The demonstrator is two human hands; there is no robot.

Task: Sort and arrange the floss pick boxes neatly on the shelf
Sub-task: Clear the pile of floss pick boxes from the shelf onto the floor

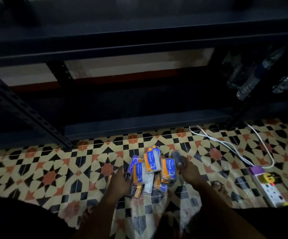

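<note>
A dark metal shelf (pixel 139 121) spans the view, its slotted upright slanting down at the left to the patterned tile floor (pixel 36 173), and its lowest board shows nothing on it in the dim light. Left of centre, the left hand (pixel 120 182) lies palm-down on the near edge of a heap of floss pick boxes (pixel 151 169), fingers loosely curled over a dark box there; whether it actually grips that box cannot be told. The heap sits on the floor in front of the shelf, the boxes overlapping at mixed angles: at least four orange-and-blue ones marked "Round", plus some dark and pale ones underneath, too jumbled for an exact count. Just right of the heap, the right hand (pixel 188 171) is lifted, fingers wrapped around a blurred dark box (pixel 177 158). Farther right a white cable (pixel 226 144) loops over the tiles to a white power strip (pixel 267 187), and clear plastic bottles (pixel 248 83), roughly three, lean at the shelf's right end.
</note>
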